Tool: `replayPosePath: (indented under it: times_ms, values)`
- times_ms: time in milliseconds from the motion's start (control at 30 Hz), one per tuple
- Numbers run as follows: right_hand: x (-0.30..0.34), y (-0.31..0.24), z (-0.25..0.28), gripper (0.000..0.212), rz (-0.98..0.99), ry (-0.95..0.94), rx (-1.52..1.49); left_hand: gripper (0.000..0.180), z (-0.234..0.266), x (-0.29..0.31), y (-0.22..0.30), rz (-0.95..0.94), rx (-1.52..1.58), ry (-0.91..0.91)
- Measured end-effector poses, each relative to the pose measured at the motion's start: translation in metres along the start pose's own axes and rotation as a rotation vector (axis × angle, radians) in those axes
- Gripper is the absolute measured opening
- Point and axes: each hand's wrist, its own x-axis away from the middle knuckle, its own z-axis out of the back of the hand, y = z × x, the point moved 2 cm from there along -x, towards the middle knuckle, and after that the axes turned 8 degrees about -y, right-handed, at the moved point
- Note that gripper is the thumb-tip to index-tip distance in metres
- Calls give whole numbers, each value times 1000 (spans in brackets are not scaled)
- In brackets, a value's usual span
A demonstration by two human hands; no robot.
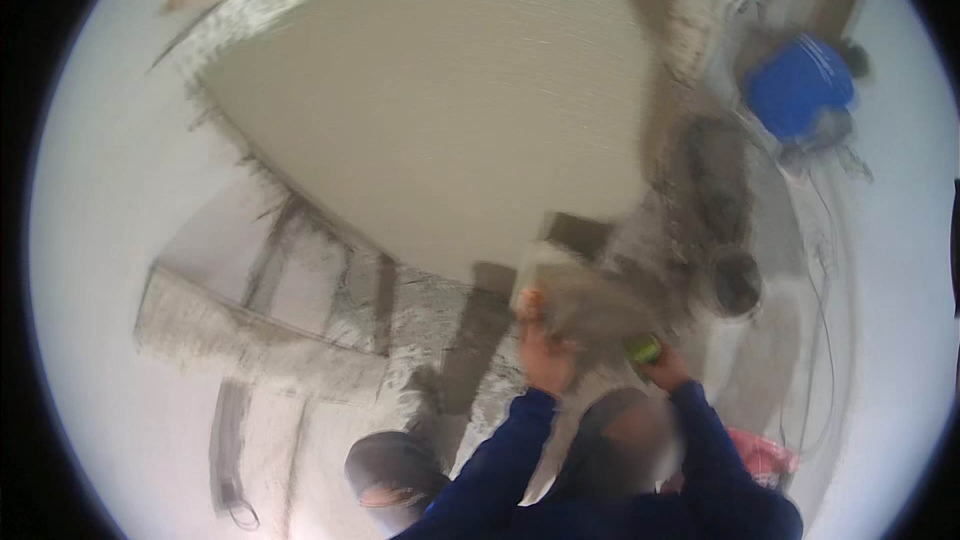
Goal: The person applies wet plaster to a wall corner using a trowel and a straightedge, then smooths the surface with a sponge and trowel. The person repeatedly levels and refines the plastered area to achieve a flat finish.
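My left hand (545, 355) grips the near left edge of a grey, block-like slab (575, 285), its fingers along the side. In my right hand (668, 370), closed and to the right of the slab, is a small green and black object (643, 348). Blur hides its exact kind; it could be a handle. Both arms wear dark blue sleeves. Beyond the slab spreads a broad, smooth grey-beige surface (430, 110) with a rough, pale border.
A blue rounded object (800, 90) stands at the far right. Nearer is a dark round container (735, 280). A thin cable (825, 310) runs down the right side, above a red bag-like item (762, 455). At left lies a rough-edged ledge (250, 335).
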Motion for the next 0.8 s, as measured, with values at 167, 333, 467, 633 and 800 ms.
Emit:
replayPosePath:
  times_ms: [167,333,467,633,800]
  values:
    - [30,60,-13,51,-135,24,-326,54,39,28,-106,291,277,188]
    - [54,43,2,46,-48,333,-864,47,89,22,-130,417,151,244]
    - [39,25,67,46,105,507,-1150,41,108,14,-112,199,-370,219]
    - [-7,37,145,40,32,774,-1136,36,109,23,-106,303,-55,150]
    - [-51,95,190,43,25,818,-1100,35,106,38,-103,238,-45,153]
